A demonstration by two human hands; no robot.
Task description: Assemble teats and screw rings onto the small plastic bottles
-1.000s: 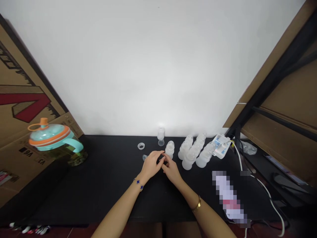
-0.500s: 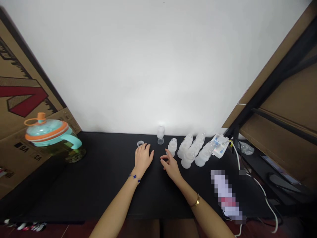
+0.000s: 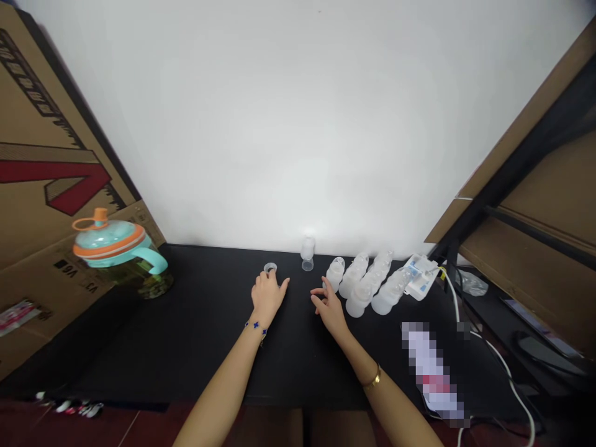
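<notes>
My left hand [image 3: 267, 297] rests on the black table top [image 3: 186, 347] with its fingertips just below a small clear ring collar [image 3: 270, 268]. A small clear piece seen earlier by that hand is now out of sight, perhaps under it. My right hand [image 3: 329, 307] hovers with its fingers apart, close to a frosted plastic baby bottle [image 3: 334, 274], and holds nothing. Between the hands and further back, a clear bottle part [image 3: 307, 254] stands upright. Several more frosted bottles [image 3: 372, 288] lie grouped to the right.
A jug with a teal-and-orange lid [image 3: 118, 248] stands at the left, against a cardboard box [image 3: 46, 186]. At the right are a white-and-blue packet [image 3: 421, 276], a pixelated object [image 3: 431, 372], a white cable [image 3: 493, 354] and a dark shelf frame [image 3: 507, 205].
My hands, together in the centre a second ago, have separated. The left hand has moved forward towards the ring collar, and the right hand now sits nearer the frosted bottle.
</notes>
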